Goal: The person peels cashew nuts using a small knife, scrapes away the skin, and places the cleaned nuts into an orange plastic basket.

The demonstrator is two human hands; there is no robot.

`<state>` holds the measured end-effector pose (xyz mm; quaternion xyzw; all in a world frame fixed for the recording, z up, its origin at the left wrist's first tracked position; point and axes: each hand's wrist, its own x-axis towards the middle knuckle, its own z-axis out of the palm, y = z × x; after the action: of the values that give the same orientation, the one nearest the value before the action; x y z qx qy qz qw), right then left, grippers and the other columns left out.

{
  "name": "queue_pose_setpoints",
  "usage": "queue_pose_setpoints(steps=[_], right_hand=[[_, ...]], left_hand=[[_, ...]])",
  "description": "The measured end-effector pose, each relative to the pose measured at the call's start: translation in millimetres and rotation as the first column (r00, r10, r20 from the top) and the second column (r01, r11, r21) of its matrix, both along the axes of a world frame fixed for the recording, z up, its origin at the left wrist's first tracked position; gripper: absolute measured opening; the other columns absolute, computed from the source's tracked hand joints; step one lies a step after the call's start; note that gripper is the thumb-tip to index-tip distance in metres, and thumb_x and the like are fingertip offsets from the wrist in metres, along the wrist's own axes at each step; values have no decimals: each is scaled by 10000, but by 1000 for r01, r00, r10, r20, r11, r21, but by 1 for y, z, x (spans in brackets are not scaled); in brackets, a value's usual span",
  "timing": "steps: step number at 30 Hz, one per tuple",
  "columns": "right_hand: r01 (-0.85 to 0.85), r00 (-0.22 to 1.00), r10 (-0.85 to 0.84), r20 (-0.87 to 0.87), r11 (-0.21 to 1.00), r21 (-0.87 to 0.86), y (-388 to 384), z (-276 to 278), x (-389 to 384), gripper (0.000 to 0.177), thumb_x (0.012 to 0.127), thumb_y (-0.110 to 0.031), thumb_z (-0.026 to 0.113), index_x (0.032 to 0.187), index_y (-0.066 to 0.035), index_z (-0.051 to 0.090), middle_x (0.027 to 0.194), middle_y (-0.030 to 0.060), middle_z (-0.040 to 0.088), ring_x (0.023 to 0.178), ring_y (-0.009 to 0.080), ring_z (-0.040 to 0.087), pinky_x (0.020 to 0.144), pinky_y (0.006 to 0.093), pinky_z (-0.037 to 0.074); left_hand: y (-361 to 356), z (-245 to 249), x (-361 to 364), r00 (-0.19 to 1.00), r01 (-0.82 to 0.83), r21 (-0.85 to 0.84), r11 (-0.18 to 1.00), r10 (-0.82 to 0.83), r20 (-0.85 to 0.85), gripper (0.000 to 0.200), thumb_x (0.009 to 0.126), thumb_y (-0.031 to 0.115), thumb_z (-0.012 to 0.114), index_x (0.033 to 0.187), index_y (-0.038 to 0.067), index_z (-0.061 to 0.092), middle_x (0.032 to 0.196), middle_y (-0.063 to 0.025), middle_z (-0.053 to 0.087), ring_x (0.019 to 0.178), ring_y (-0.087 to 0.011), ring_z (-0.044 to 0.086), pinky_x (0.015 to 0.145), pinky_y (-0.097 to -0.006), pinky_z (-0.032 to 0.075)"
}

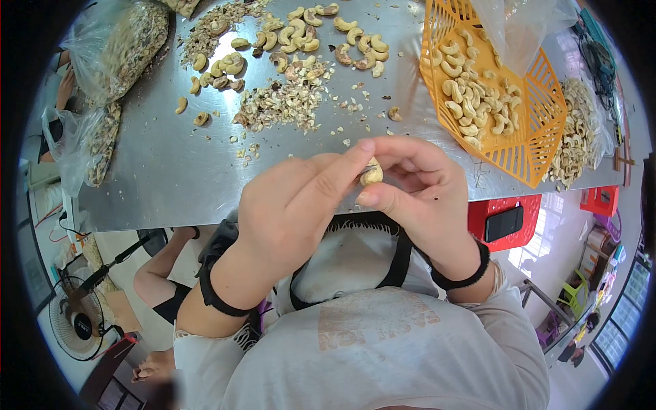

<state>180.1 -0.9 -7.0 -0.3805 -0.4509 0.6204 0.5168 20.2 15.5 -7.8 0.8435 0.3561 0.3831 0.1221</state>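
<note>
A pale cashew nut (372, 172) is pinched between the fingertips of both hands, over the near edge of the metal table (171, 184). My left hand (290, 198) comes from the left, its thumb and index finger closed at the nut; what lies inside the fingers is partly hidden. On the right, my right hand (424, 184) grips the nut between thumb and curled fingers. Beyond the hands lie a pile of skin flakes (287, 99) and loose cashews (297, 34). A yellow basket (540, 102) at the right holds many peeled cashews (471, 102).
Plastic bags of nut pieces (133, 55) stand at the left. Right of the basket is another heap of cashews (574, 130). A phone (503, 224) rests on a red stool (523, 239) below the table. Another person's leg (160, 273) and a fan (78, 321) are at the lower left.
</note>
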Motion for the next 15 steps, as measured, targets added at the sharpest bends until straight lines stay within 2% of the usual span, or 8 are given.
queue_pose_setpoints(steps=[3, 5, 9, 11, 12, 14, 15], right_hand=[[-92, 992, 97, 81, 994, -63, 5, 9, 7, 329, 706, -28, 640, 1003, 39, 515, 903, 81, 582, 825, 121, 558, 727, 237, 445], [-137, 984, 147, 101, 986, -97, 7, 9, 9, 332, 713, -30, 633, 1012, 45, 511, 907, 82, 583, 825, 124, 561, 728, 243, 450], [-155, 988, 156, -7, 981, -118, 8, 6, 11, 346, 721, -29, 623, 1037, 40, 498, 918, 78, 578, 842, 121, 554, 737, 244, 456], [-162, 986, 156, -50, 979, -126, 8, 4, 11, 350, 723, -23, 618, 1044, 38, 494, 922, 78, 575, 848, 119, 551, 744, 243, 456], [-167, 984, 159, -80, 980, -106, 8, 2, 11, 348, 724, -19, 615, 1046, 34, 492, 930, 81, 571, 862, 124, 547, 758, 247, 451], [-171, 981, 161, -108, 982, -86, 8, 2, 11, 347, 726, -14, 611, 1048, 30, 490, 938, 85, 568, 875, 129, 542, 773, 251, 445], [-193, 970, 168, -175, 971, -140, 7, 5, 12, 346, 728, -9, 607, 1050, 25, 488, 949, 87, 564, 887, 137, 538, 784, 260, 440]], left_hand=[[1, 0, -5, 999, 39, -12, 999, -39, 2, 417, 641, 17, 568, 1056, 21, 537, 773, -71, 596, 529, -146, 495, 446, -237, 397], [2, 3, -6, 997, 64, -98, 993, -67, -29, 403, 655, -1, 565, 1056, 33, 539, 781, -75, 597, 558, -165, 521, 473, -258, 416], [3, 12, -5, 995, 99, -187, 977, -97, 19, 388, 673, -16, 561, 1057, 40, 537, 797, -84, 598, 596, -193, 541, 510, -277, 431], [3, 23, -5, 992, 124, -351, 928, -111, 56, 398, 712, -18, 547, 1103, 35, 491, 788, -96, 592, 640, -206, 554, 544, -270, 436], [0, 24, -6, 992, 124, -352, 928, -111, 56, 398, 712, -18, 547, 1103, 35, 491, 788, -96, 592, 640, -206, 554, 544, -270, 436], [-6, 26, -6, 962, 184, -698, 692, 20, 273, 446, 763, -10, 512, 1188, 33, 385, 790, -95, 591, 688, -176, 561, 613, -251, 438], [-7, 27, -7, 962, 183, -698, 692, 21, 273, 446, 763, -10, 512, 1188, 33, 385, 790, -95, 591, 688, -176, 561, 613, -251, 438]])
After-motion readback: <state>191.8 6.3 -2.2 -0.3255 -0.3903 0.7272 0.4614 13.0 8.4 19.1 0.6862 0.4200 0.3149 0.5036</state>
